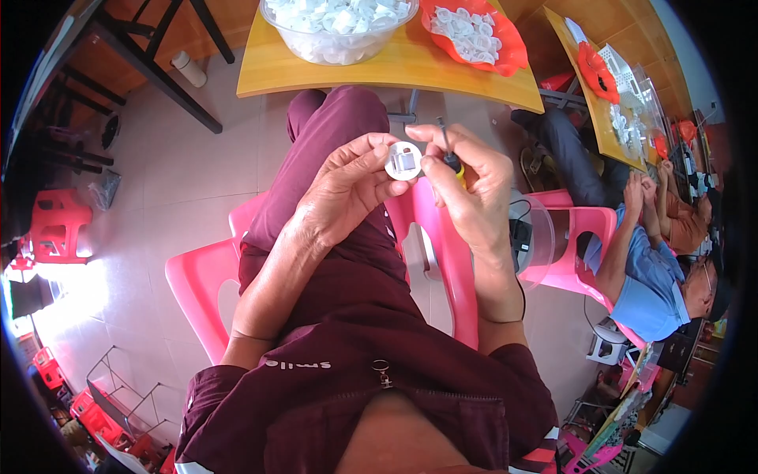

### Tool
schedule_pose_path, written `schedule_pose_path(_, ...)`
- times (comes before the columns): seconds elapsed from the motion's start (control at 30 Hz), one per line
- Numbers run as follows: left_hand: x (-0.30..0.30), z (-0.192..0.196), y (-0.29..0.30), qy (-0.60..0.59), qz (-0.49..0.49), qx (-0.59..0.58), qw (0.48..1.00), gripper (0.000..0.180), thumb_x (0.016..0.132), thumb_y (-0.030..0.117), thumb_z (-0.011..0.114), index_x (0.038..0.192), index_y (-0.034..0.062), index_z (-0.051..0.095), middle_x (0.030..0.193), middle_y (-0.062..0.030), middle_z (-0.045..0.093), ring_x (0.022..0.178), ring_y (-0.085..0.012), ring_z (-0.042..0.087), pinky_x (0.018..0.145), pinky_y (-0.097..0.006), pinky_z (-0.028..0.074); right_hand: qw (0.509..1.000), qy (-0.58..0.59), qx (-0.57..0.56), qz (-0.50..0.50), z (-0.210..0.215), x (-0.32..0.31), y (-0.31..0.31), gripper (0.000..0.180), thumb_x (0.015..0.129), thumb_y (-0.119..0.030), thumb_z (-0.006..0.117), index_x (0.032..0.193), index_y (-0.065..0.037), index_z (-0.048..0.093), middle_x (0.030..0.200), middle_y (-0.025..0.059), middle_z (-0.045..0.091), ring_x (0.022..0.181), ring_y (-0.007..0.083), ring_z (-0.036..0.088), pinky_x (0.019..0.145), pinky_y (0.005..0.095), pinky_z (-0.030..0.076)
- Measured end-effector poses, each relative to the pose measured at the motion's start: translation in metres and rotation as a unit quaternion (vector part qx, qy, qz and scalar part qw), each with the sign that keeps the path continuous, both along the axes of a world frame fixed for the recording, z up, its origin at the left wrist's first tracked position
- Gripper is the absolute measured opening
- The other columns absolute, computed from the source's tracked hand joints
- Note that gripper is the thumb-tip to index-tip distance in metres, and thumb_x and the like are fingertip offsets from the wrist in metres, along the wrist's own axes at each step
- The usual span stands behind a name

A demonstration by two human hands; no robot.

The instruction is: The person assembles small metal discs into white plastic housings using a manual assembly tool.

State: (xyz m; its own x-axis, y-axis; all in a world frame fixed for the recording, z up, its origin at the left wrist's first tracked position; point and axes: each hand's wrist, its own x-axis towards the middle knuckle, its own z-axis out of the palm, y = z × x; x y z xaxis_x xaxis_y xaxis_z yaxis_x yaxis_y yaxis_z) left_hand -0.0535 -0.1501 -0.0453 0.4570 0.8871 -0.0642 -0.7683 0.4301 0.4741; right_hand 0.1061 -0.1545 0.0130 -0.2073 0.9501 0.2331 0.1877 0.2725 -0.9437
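My left hand pinches a small round white plastic part by its rim, above my lap. A grey square piece and a small dark opening show on its face. In my right hand is a screwdriver with a black and yellow handle, its thin dark shaft pointing up and away from the part. The thumb of that hand reaches to the right edge of the white part, and its index finger stretches out above it. Part of the handle is hidden behind the fingers.
Ahead stands a yellow table with a clear bowl of white pieces and a red tray of round white parts. Pink chairs are close by my legs. Other people sit at a table on the right.
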Motion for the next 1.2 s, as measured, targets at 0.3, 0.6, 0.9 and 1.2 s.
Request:
schedule_pose_path(0.3,0.001,-0.001,0.002,-0.058,-0.023,-0.026,0.998,0.025,0.090,0.018,0.053,0.109,0.0017,0.052,0.107,-0.0227,0.057,0.090,-0.0202,0.061,0.074,-0.026,0.054,0.991,0.106,-0.057,-0.059,-0.009,0.001,0.012,0.024,0.081,0.003,0.054,0.104,-0.001,0.062,0.073,-0.0008,0.052,0.054,0.0023,0.046,0.046,0.0175,0.035)
schedule_pose_path(0.6,0.016,0.010,0.055,0.049,-0.028,0.037,0.998,0.028,0.092,0.018,0.048,0.112,-0.0013,0.051,0.098,-0.0099,0.060,0.086,-0.0178,0.060,0.078,-0.028,0.050,0.960,0.153,-0.223,-0.069,-0.110,0.003,0.062,0.017,0.089,-0.017,0.053,0.083,-0.003,0.059,0.055,0.0018,0.052,0.038,0.0069,0.047,0.033,0.0198,0.036)
schedule_pose_path(0.9,0.089,0.035,0.202,0.196,0.041,0.102,0.974,0.025,0.087,0.009,0.054,0.107,-0.0063,0.053,0.100,-0.0125,0.058,0.090,-0.0204,0.058,0.078,-0.029,0.051,0.969,0.134,-0.201,-0.053,-0.119,-0.007,0.059,0.026,0.089,-0.025,0.056,0.104,-0.003,0.061,0.056,0.0012,0.051,0.038,0.0059,0.045,0.034,0.0199,0.035)
schedule_pose_path(1.2,0.105,0.057,0.269,0.398,0.110,0.242,0.878,0.036,0.089,0.009,0.052,0.119,-0.0109,0.046,0.114,-0.0196,0.052,0.089,-0.0258,0.062,0.075,-0.029,0.055,0.979,0.087,-0.180,-0.047,-0.106,-0.007,0.054,0.026,0.087,-0.022,0.055,0.103,-0.002,0.061,0.065,0.0025,0.054,0.053,0.0082,0.052,0.043,0.0227,0.044)
